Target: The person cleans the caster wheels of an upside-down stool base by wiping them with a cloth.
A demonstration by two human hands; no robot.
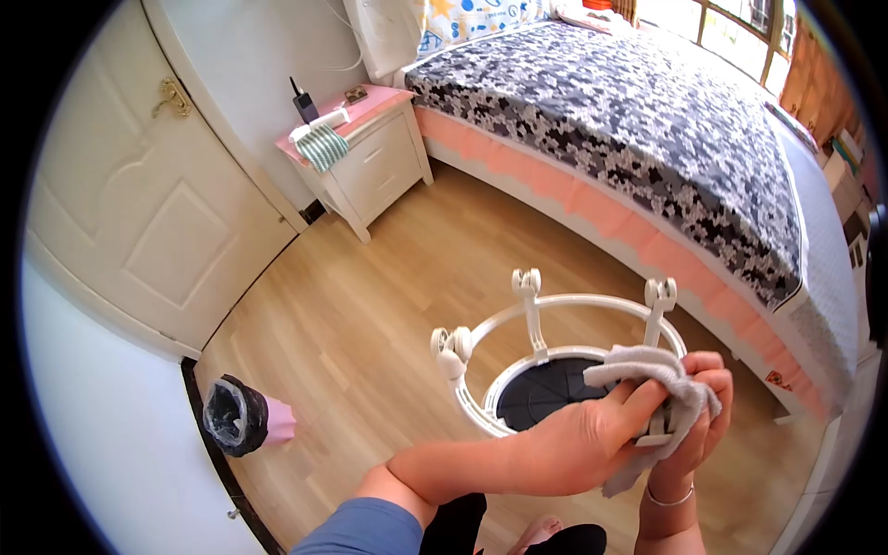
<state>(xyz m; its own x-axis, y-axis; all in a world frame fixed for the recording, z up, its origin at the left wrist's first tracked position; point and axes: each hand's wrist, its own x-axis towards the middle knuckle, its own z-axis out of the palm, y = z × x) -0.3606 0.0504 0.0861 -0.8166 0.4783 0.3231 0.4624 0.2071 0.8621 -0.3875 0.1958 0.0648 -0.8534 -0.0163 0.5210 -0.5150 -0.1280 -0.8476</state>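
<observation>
An upturned round stool or walker frame with a white ring [592, 301] and a black disc [546, 388] in its middle stands before me. Its legs point up and end in casters, such as the white caster [525, 282] at the back. A light grey cloth [638, 361] is wrapped around a near part of the frame, mostly hidden by my hands. My left hand [597, 433] presses the cloth from the left, fingers closed. On the other side, my right hand [708, 407], with a bracelet at the wrist, has its fingers bent around the cloth.
A bed [610, 102] with a dark patterned cover stands beyond the frame. At the back left is a white nightstand [379, 162] carrying a striped green cloth [321, 148]. A pink bin [279, 420] with a black liner sits on the floor near the door [157, 185].
</observation>
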